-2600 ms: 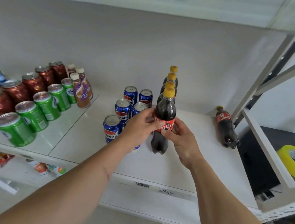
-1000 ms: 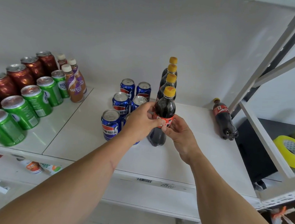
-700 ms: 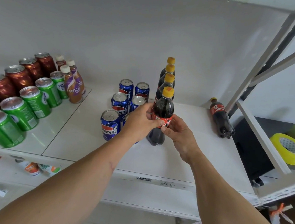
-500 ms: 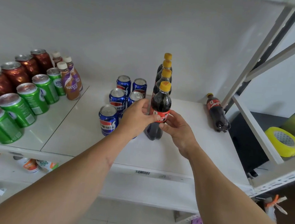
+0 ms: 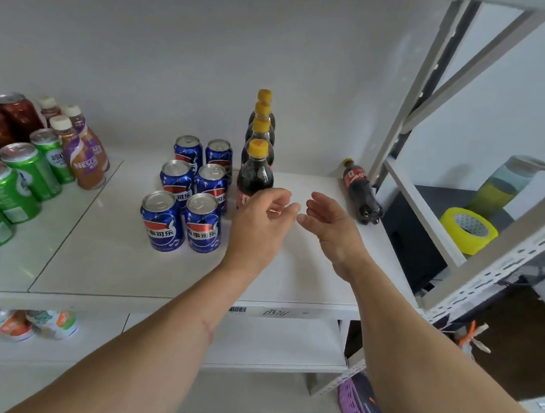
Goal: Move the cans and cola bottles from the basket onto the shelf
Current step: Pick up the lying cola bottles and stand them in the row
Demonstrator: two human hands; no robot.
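- Head view: my left hand and right hand hover with fingers loose, holding nothing.
- Front cola bottle stands upright on the shelf, beside the blue cans.
- I'd draw back straight, avoiding that bottle, then reach down to the purple basket.

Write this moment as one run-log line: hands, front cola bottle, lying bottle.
left hand: open, empty | right hand: open, empty | front cola bottle: upright on shelf, not held | lying bottle: on its side
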